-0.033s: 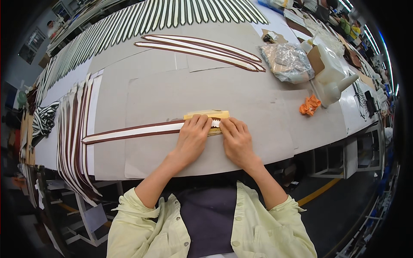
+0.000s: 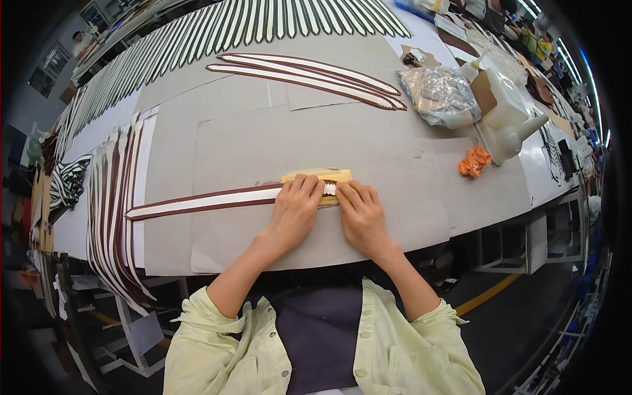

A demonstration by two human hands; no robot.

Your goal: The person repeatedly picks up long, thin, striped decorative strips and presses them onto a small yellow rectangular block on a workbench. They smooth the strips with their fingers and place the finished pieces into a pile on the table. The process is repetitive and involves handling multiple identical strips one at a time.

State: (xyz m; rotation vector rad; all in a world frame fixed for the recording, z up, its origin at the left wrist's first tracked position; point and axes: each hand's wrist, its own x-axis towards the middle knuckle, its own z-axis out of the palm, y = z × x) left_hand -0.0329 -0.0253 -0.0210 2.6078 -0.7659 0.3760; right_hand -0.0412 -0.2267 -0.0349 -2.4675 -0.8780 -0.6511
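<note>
Tabletop [image 2: 401, 164]: rag [image 2: 474, 162], perhaps, beyond right hand [image 2: 364, 222].

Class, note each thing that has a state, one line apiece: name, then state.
Brown-edged strip: laid out, held
Left hand: curled on strip
Right hand: curled at strip's end
Yellow block: partly covered
Orange scrap: crumpled
Clear bag: wrinkled
Strip bundle: drooping over table edge

I can read no words, numbers, labels or signs from where I work. On the clear plastic package [image 2: 440, 97] and the whitish container [image 2: 505, 122] I make out no legible lettering. The strip [image 2: 217, 201] before me and the yellow block [image 2: 317, 174] give me none either; the far background [image 2: 526, 39] is too small to read.
</note>
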